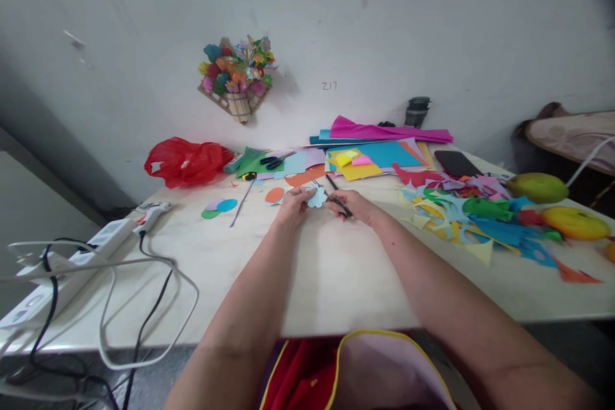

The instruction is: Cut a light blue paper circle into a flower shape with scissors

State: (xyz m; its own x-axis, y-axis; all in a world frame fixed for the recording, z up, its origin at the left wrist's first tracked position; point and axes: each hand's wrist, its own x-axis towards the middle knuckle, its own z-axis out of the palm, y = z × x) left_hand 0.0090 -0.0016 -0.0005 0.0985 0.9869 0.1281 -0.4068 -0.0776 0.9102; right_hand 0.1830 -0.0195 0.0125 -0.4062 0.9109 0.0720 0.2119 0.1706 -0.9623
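Between the fingers of my left hand (295,203) is a light blue paper flower (316,196) with a scalloped edge. My right hand (354,204) grips a pair of dark-handled scissors (342,205), whose blades reach toward the flower's right side. Whether the blades touch the paper I cannot tell. Just left of my left hand lies an orange paper circle (275,195). Farther left are a blue paper circle (227,205), a green one (210,213) and a thin purple stick (241,204).
Paper scraps (485,214) and mangoes (537,186) cover the right side. Behind my hands lie coloured sheets (384,155), a second pair of scissors (276,161) and a red plastic bag (187,162). A phone (456,163) lies back right. A power strip (72,269), glue gun (152,214) and loose cables occupy the left.
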